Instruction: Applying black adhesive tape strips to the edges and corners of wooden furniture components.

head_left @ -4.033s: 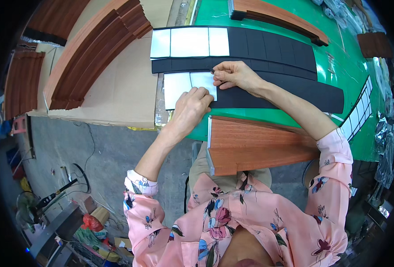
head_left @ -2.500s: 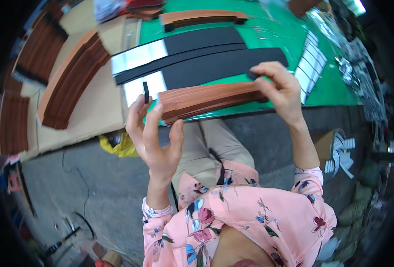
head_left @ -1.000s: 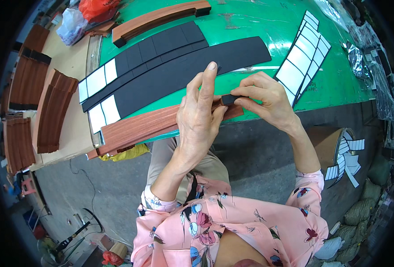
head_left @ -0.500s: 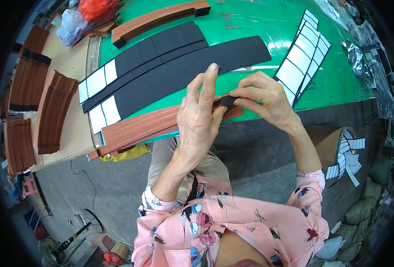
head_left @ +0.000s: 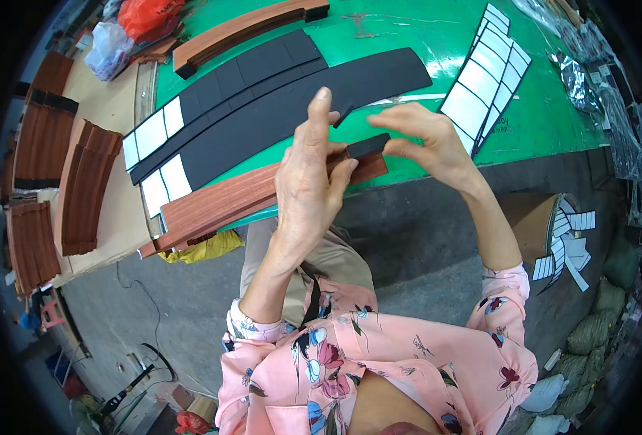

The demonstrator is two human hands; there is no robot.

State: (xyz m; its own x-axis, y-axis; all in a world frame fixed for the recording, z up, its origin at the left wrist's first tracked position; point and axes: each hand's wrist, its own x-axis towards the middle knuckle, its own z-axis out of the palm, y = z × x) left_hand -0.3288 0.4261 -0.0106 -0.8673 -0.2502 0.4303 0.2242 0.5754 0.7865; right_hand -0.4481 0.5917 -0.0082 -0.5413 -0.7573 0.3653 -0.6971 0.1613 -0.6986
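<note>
left hand (head_left: 306, 174) is gripping the brown moulding (head_left: 223, 200), right hand (head_left: 431, 145) is hanging loose by the black pad (head_left: 369, 146), which is looking squishy, so I'm favouring the moulding's stiff-looking edges

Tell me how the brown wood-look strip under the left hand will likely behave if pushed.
The brown strip would probably stay stiff, since its long edges look crisp and unbuckled. It seems unlikely to roll, given its broad flat face, though its stepped profile might let it rock. Its weight is hard to judge.
</note>
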